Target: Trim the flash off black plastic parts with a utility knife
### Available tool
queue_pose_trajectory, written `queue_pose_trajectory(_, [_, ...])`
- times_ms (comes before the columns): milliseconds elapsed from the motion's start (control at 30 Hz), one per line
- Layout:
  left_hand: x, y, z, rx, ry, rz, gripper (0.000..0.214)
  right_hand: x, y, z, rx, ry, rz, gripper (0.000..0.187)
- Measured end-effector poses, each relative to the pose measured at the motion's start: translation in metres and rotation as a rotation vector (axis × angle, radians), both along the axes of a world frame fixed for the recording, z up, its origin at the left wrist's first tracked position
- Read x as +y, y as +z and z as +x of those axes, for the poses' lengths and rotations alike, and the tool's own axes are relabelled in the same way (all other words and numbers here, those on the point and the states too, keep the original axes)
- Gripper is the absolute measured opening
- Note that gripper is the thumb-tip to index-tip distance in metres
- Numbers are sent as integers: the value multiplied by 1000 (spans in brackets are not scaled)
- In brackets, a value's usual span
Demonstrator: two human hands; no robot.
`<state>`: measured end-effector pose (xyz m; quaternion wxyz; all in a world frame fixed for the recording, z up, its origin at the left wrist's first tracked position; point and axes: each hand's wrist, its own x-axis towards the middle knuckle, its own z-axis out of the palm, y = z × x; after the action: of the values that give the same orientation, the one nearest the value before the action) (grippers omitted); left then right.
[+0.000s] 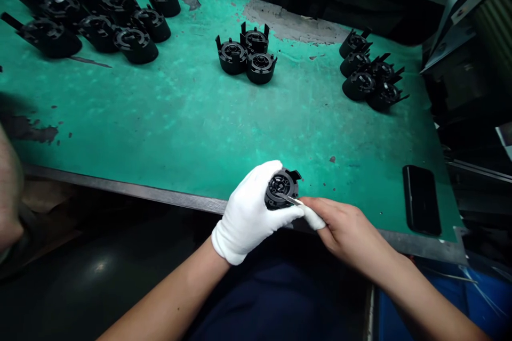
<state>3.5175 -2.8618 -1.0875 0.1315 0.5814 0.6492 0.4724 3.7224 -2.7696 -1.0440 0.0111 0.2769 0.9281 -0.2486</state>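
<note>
My left hand, in a white glove, is closed round a round black plastic part held just above the near edge of the green table. My right hand is bare, with white wrapping on one fingertip. It pinches a thin metal blade whose tip rests on the face of the black part. Both hands meet at the table's front edge.
Three black parts stand together mid-table. A larger heap fills the far left, and a smaller cluster sits at the right. A black phone lies near the right front corner. Another person's arm shows at the left edge.
</note>
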Motion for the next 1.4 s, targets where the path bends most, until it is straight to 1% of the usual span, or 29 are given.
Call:
queue_pose_trajectory(67, [0, 1, 0, 6, -1, 7, 79, 2, 2, -1, -25, 27, 2, 46])
queue_pose_trajectory(133, [0, 3, 1, 10, -8, 0, 77, 7, 8, -5, -53, 77, -19, 48])
queue_pose_trajectory(267, [2, 9, -2, -3, -66, -85, 84, 18, 24, -13, -104, 188, -39, 44])
queue_pose_trajectory(367, [4, 16, -14, 18, -156, -151, 87, 22, 29, -10, -88, 186, -55, 39])
queue_pose_trajectory(433, [4, 21, -29, 55, -229, -164, 81, 24, 27, 1, -30, 136, -96, 40])
queue_pose_trajectory(467, [3, 23, -37, 64, -223, -150, 74, 26, 25, 8, 13, 96, -102, 41])
queue_pose_trajectory(500, [2, 25, -45, 59, -169, -123, 66, 28, 23, 16, 55, 52, -97, 44])
queue_pose_trajectory(533, [1, 25, -52, 37, -80, -90, 59, 30, 21, 24, 89, 13, -85, 47])
queue_pose_trajectory(567, [0, 25, -56, 1, 4, -58, 57, 31, 18, 30, 114, -16, -73, 50])
queue_pose_trajectory(600, [-1, 23, -58, -35, 55, -37, 61, 33, 16, 34, 125, -32, -68, 52])
queue_pose_trajectory(633, [-1, 21, -58, -54, 66, -31, 71, 33, 15, 36, 127, -42, -70, 53])
queue_pose_trajectory(700, [0, 16, -50, -25, -13, -62, 95, 32, 12, 34, 125, -54, -72, 49])
queue_pose_trajectory(733, [1, 13, -45, 10, -52, -78, 101, 31, 10, 30, 122, -57, -65, 47])
queue_pose_trajectory(800, [3, 9, -33, 66, -70, -95, 98, 28, 8, 19, 110, -42, -37, 42])
queue_pose_trajectory(867, [5, 7, -26, 59, -69, -98, 96, 27, 5, 7, 91, -3, 6, 39])
queue_pose_trajectory(1000, [6, 8, -24, 14, -53, -109, 99, 27, 3, -9, 0, 71, 126, 38])
queue_pose_trajectory(1067, [6, 9, -26, 13, -48, -120, 98, 27, 5, -14, -43, 76, 208, 39])
queue_pose_trajectory(1167, [5, 7, -22, 35, -32, -122, 97, 24, 7, -19, -73, 10, 324, 39])
queue_pose_trajectory(1267, [6, 2, -8, 47, 84, -72, 90, 18, 6, -23, -93, -82, 410, 36])
queue_pose_trajectory(1333, [6, -1, 1, 54, 175, -26, 86, 14, 4, -23, -89, -125, 431, 36])
queue_pose_trajectory(1400, [7, -4, 7, 70, 210, 0, 86, 12, 1, -22, -64, -143, 412, 35])
